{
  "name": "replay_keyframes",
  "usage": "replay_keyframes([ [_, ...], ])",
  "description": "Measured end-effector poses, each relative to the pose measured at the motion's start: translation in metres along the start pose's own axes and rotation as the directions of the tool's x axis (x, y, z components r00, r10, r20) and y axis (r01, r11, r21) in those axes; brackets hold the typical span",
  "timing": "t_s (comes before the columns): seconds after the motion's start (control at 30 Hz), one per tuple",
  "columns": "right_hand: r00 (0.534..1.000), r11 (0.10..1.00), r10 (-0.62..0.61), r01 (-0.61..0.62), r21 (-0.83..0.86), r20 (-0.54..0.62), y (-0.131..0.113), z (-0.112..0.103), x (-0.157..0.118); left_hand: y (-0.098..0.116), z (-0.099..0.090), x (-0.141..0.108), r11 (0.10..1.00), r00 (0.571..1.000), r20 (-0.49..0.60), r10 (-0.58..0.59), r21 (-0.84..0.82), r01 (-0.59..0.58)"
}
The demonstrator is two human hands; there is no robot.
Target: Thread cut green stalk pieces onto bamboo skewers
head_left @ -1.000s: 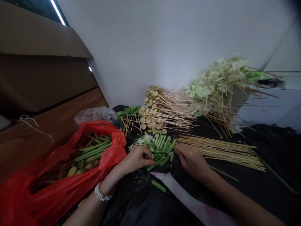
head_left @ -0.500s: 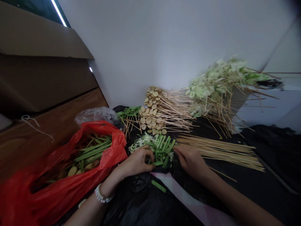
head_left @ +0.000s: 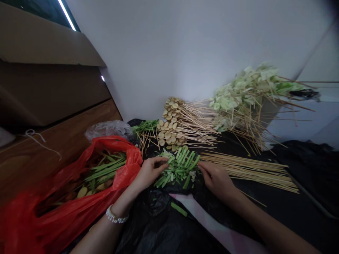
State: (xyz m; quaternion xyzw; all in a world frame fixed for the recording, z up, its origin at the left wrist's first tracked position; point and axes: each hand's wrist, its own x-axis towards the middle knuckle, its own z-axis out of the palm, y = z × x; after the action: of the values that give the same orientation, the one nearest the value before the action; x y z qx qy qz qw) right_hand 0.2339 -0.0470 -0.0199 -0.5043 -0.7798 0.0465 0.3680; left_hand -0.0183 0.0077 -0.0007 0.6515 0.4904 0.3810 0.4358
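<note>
A heap of cut green bean pieces (head_left: pixel 182 164) lies in front of me on black plastic, with pale chopped bits among it. At the heap's left edge is my left hand (head_left: pixel 150 171), fingertips and thumb brought together; whatever they hold is too small to make out. My right hand (head_left: pixel 215 178) pinches at the right end of a row of bean pieces lying side by side. I cannot make out what is between its fingers. Bare bamboo skewers (head_left: pixel 254 173) lie just right of that hand. One loose bean piece (head_left: pixel 178 209) rests nearer to me.
At left an open red plastic bag (head_left: pixel 132 155) holds long beans and potato slices. Behind the heap are skewered potato slices (head_left: pixel 172 130) and a bundle of skewered greens (head_left: pixel 147 126). Skewered cabbage (head_left: pixel 246 88) is piled at right against the white wall (head_left: pixel 148 53). A cardboard box (head_left: pixel 53 84) stands back left.
My left hand has moved left and slightly up, from the heap's front to its left edge, uncovering more bean pieces. My right hand has barely moved.
</note>
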Motion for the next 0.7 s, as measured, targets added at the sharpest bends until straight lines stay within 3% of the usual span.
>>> replay_keyframes([
  [0.13,0.996,0.999,-0.029,0.027,0.023,0.081,-0.003,0.001,-0.001,0.002,0.0,0.002,0.957,0.989,-0.081,-0.125,-0.271,0.098],
  [0.3,0.988,0.998,-0.057,0.053,0.03,0.143,-0.008,0.002,-0.003,-0.001,0.003,0.001,0.773,0.953,0.052,-0.297,-0.574,0.272],
  [0.43,0.981,0.998,-0.048,0.04,0.047,0.187,-0.01,0.004,-0.004,0.0,0.005,0.0,0.717,0.942,0.126,-0.31,-0.619,0.319],
  [0.7,0.979,0.998,-0.039,0.031,0.046,0.2,-0.01,0.006,-0.006,0.005,0.005,-0.002,0.701,0.939,0.169,-0.299,-0.629,0.337],
])
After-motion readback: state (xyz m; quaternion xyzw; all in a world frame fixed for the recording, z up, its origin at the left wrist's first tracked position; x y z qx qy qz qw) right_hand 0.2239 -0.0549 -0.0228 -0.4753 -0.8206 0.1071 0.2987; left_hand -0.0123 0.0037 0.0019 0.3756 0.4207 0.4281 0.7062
